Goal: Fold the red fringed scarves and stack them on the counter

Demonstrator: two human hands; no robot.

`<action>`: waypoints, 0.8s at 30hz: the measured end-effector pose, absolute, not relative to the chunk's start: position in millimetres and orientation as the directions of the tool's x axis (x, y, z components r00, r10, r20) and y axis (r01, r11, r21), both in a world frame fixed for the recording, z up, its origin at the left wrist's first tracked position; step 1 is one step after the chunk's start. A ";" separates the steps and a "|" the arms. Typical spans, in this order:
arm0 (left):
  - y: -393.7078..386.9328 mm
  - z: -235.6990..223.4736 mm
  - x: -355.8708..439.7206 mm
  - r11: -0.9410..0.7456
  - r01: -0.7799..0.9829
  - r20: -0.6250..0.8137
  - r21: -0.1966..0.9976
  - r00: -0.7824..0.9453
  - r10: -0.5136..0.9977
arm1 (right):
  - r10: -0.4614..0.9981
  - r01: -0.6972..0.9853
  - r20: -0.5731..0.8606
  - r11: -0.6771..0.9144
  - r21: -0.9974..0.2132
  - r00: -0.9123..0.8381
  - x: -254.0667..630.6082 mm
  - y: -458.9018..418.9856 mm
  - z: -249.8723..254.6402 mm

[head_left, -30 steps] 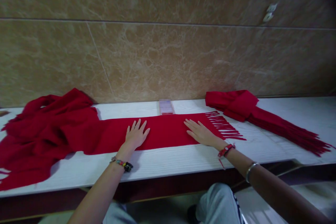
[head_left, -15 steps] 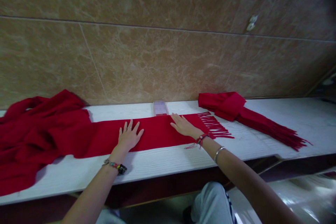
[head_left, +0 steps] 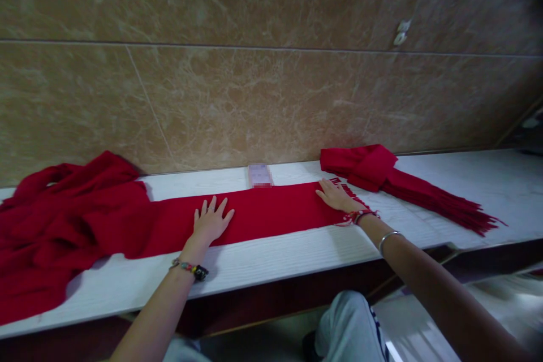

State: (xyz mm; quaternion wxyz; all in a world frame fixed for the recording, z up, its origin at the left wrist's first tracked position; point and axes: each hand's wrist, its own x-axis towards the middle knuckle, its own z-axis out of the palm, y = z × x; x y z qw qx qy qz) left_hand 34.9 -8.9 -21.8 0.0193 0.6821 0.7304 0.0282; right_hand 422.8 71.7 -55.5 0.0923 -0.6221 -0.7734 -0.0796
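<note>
A red scarf lies stretched flat along the white tabletop, its fringe at the right end. Fingers spread, my left hand rests on the flat stretch near its middle. My right hand lies open on the scarf's right end, beside the fringe and partly covering it. Toward the left the cloth runs into a loose, crumpled red heap; where one piece ends and another begins is hard to tell.
A second red scarf, folded over with its fringe outward, lies at the right. A small pale purple packet sits at the back against the marbled wall. The white table has its front edge above my knees.
My right hand has slid rightward along the scarf to the fringed end. My left hand stays in about the same place on the cloth.
</note>
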 end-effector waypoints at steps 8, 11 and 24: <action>-11.3 -23.7 36.0 0.070 0.997 0.030 0.040 -0.071 0.997 | 0.885 0.897 0.272 0.423 -0.126 -0.379 373.9 84.2 -25.4; -11.0 -23.3 35.9 0.078 0.997 0.026 0.030 -0.078 0.997 | 0.877 0.873 0.245 0.458 -0.167 -0.413 362.8 89.2 -26.4; 72.1 -10.9 23.7 -0.336 0.932 0.152 0.135 0.316 0.937 | 0.846 0.835 0.236 0.521 -0.179 -0.478 369.7 102.1 -33.5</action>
